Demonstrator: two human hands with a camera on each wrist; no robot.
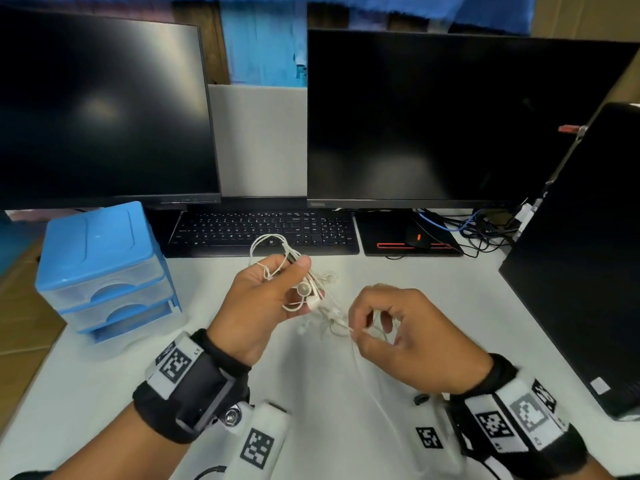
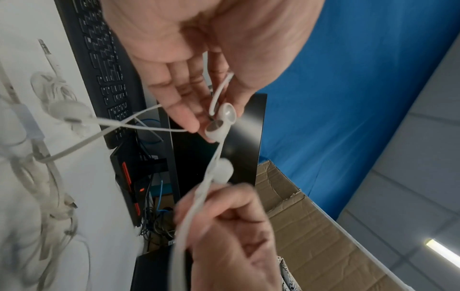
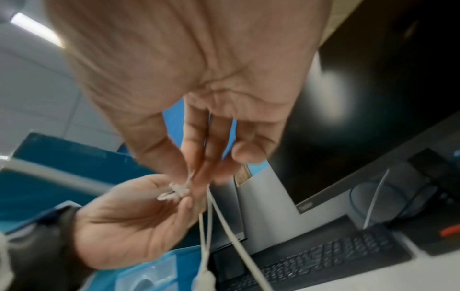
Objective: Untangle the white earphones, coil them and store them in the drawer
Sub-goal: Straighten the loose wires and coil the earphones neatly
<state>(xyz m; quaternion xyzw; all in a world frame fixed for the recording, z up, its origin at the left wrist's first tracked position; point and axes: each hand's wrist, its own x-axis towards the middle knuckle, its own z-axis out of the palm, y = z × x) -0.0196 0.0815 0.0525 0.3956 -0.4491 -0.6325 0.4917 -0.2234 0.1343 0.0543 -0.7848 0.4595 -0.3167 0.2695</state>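
Nearest the body, both wrists hang over the bare front stretch of the white table (image 1: 104,393). Above it the right hand (image 1: 412,341) pinches a strand of the white earphones (image 1: 311,296) between thumb and forefinger, cord trailing down toward the table edge. Just left, the left hand (image 1: 263,303) curls round the tangled bundle, earbuds against its fingers, loops sticking up. Further left, the blue drawer unit (image 1: 104,268) stands at the table's left edge; its translucent drawers sit pushed in, contents not discernible. Beyond lie the keyboard (image 1: 263,233) and mouse pad (image 1: 408,237), then two dark monitors (image 1: 433,116). A black tower (image 1: 581,271) lines the right edge.
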